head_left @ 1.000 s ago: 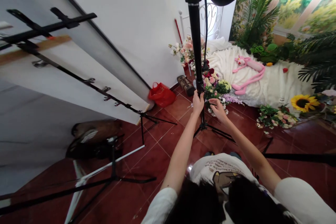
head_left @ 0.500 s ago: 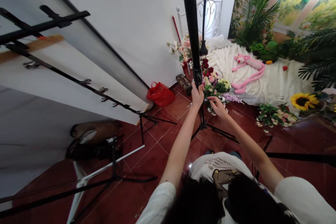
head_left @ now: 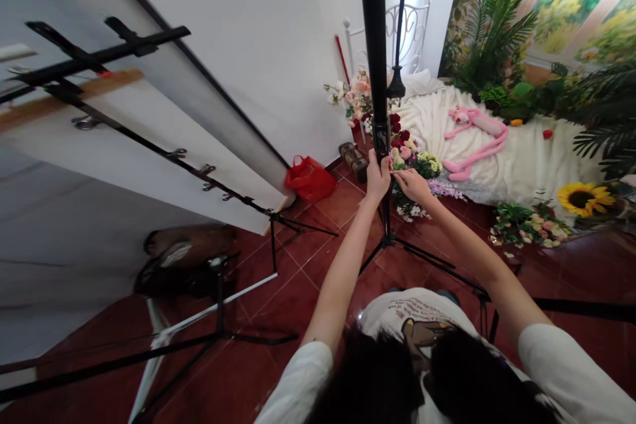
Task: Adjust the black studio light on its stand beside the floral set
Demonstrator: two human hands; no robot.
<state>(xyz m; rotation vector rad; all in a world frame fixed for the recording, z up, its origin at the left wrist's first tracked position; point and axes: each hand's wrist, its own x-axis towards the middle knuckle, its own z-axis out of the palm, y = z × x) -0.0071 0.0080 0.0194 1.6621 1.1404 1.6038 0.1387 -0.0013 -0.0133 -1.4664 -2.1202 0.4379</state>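
Note:
A black light stand point(head_left: 376, 46) rises upright in front of me on spread tripod legs. My left hand point(head_left: 378, 177) is closed around its pole, just below a collar point(head_left: 381, 136). Close beside it on the right, my right hand point(head_left: 413, 187) has its fingertips pinched together at the pole. Whatever sits in that pinch is too small and too hidden to make out. A black cable ending in a plug point(head_left: 396, 84) hangs along the pole, above my hands.
White boards with clips point(head_left: 176, 154) lean on stands at left. A red bag point(head_left: 311, 179) sits by the wall. Artificial flowers point(head_left: 405, 149), a white blanket point(head_left: 477, 165) and a pink plush toy point(head_left: 479, 126) lie beyond the stand. Tripod legs point(head_left: 422, 252) cross the tiled floor.
My right hand has moved in towards the pole, and its fingers have closed from a looser pose. My left hand keeps its grip. The view has shifted slightly.

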